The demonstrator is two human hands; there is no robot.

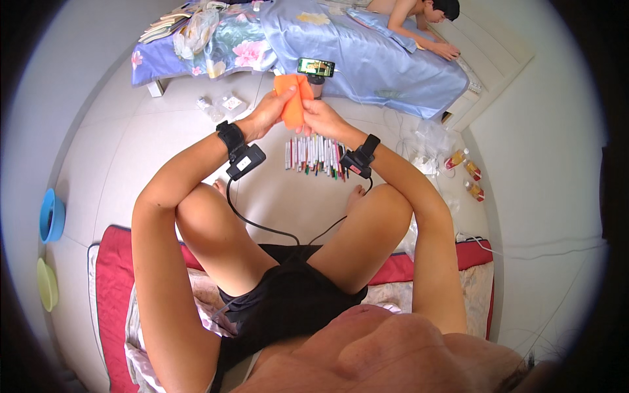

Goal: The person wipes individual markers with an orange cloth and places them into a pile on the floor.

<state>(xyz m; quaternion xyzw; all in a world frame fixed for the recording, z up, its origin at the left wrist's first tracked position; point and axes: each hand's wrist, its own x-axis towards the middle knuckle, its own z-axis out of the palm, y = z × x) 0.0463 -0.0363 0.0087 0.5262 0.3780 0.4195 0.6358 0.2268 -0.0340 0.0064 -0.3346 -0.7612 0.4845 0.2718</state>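
An orange folded sheet, of paper or thin foam, (293, 105) is held up between my two hands, above the floor near the bed. My left hand (270, 112) grips its left side, with the thumb laid over its front. The fingers of my right hand (318, 117) pinch its lower right edge. Just below them on the floor lies a row of marker pens (314, 154) with white barrels and coloured ends, side by side. Behind the sheet, a phone (316, 67) with a lit screen rests sideways on a brown cup (316, 86).
A bed with a blue floral cover (339, 44) stands ahead, a person (417, 24) lying on it. Drink bottles (472, 170) and plastic bags (435, 137) lie at right, plastic containers (231, 103) ahead left. A blue basin (52, 216) is far left. Black cables run from my wrist devices.
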